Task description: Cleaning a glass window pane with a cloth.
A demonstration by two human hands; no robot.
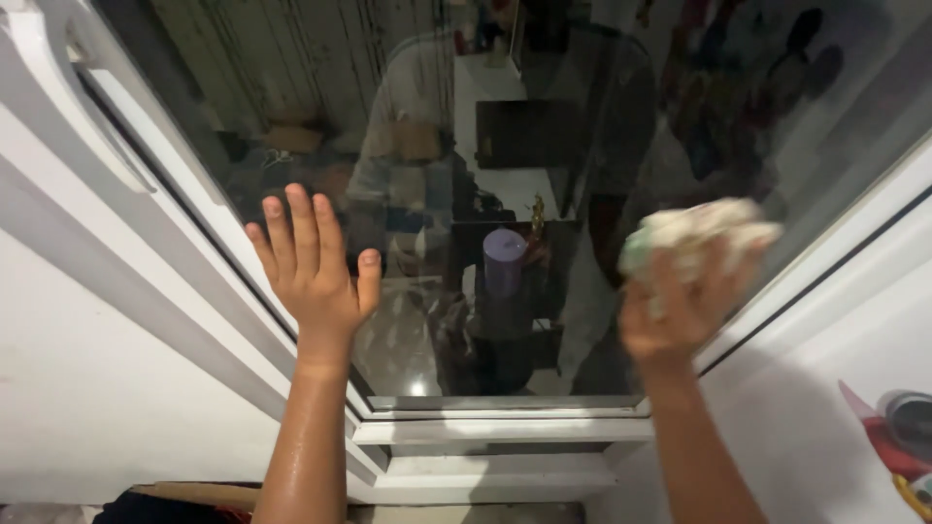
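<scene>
Cloth, pale, crumpled, blurred, pressed against glass.

Glass pane blocks forward reach — white frame bounds below.

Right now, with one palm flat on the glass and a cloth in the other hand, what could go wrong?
The left hand presses bare on the glass pane, so it may leave fresh smears. The forearm looks wet, so that palm could slip. The right hand grips a bunched cloth, blurred mid-swipe near the white frame; knuckles could knock it.
</scene>
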